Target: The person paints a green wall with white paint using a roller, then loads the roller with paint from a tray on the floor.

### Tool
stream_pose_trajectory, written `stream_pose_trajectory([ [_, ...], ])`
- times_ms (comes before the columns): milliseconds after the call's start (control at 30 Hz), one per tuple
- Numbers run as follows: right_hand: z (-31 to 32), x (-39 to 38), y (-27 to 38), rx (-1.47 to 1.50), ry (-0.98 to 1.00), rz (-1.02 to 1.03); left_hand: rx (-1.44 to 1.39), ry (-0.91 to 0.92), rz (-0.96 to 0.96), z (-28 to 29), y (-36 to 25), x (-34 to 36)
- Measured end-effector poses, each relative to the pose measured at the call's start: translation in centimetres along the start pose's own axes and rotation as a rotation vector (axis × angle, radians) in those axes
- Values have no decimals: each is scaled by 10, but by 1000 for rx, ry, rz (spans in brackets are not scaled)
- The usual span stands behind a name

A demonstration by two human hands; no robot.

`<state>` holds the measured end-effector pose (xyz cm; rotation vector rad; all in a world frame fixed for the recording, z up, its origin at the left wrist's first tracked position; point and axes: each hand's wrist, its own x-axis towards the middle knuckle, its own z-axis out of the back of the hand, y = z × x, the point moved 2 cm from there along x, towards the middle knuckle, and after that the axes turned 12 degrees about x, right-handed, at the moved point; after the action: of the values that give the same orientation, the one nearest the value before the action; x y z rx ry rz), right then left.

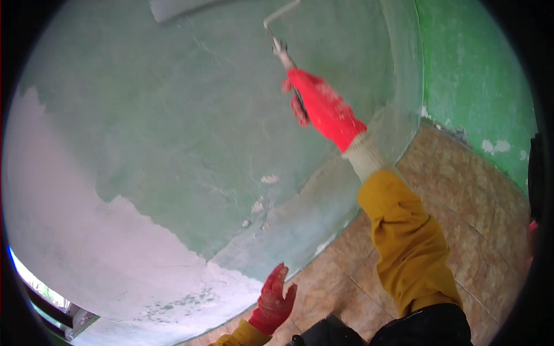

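My right hand, in a red coated glove with a pale knit cuff, is closed around the handle of a paint roller. Its bent wire frame runs up past the top edge. At the top left a pale, blurred bar lies against the wall, probably the roller's sleeve; where it joins the frame is out of view. Low in the picture my left hand, also red-gloved, has its fingers spread and holds nothing. It is near the foot of the wall; whether it touches the wall I cannot tell.
The wall ahead is worn green, with a whitish coat on its left and lower left. A brighter green wall meets it at the right. Brown tiles cover the floor. At lower left is a bright opening.
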<state>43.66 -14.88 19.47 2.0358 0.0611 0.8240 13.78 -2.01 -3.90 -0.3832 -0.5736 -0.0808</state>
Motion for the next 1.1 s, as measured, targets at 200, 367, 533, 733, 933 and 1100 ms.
stream_pose_trajectory([
  [200,58,-64,-92,-229,-154,-173,24,44,69,1,8,-4],
  [367,138,-248,-207,-579,-187,-551,1,128,49,-1,9,-9],
  [533,159,-379,-261,-643,-202,-780,14,176,79,-2,17,-16],
  [733,168,-421,-289,-652,-180,-979,20,200,86,-2,16,-13],
  [933,131,-329,-211,-610,-117,-712,42,157,76,-6,17,-12],
  [1100,109,-238,-190,-345,-75,-601,9,179,60,-14,11,-3],
])
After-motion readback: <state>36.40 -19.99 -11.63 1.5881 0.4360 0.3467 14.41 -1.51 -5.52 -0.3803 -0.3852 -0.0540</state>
